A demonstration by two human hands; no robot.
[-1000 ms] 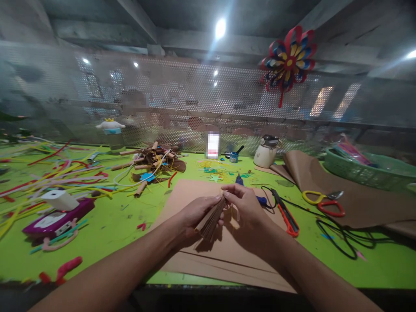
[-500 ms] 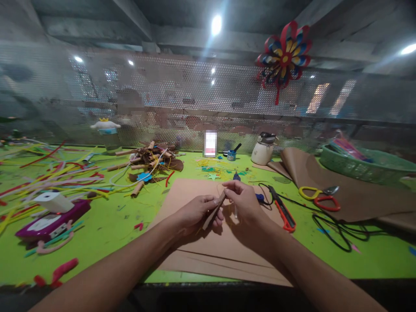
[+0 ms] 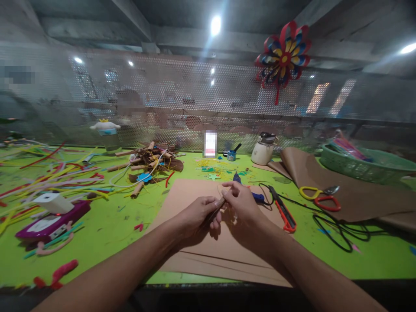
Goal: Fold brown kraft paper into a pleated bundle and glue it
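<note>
My left hand (image 3: 203,213) is closed around a narrow brown paper strip (image 3: 212,214), thumb on top. At the strip's upper end, my right hand (image 3: 239,203) pinches it between thumb and fingers. Both hands are close together above brown paper sheets (image 3: 185,195) stacked on the green table. Partly hidden behind my right hand lies a blue glue gun (image 3: 258,198), its nozzle pointing away from me. Just right of it rests an orange and black utility knife (image 3: 284,211).
Scissors (image 3: 320,198) with yellow and red handles and a black cable (image 3: 338,229) lie at right, near a green basket (image 3: 367,164). Leftward are a purple power strip (image 3: 53,223), scattered pipe cleaners (image 3: 61,173) and a brown scrap pile (image 3: 152,158). A white jug (image 3: 262,149) stands behind.
The paper strip has turned in my fingers, so less of its flat face shows. Both hands have shifted only slightly, and my right fingers are curled a little differently.
</note>
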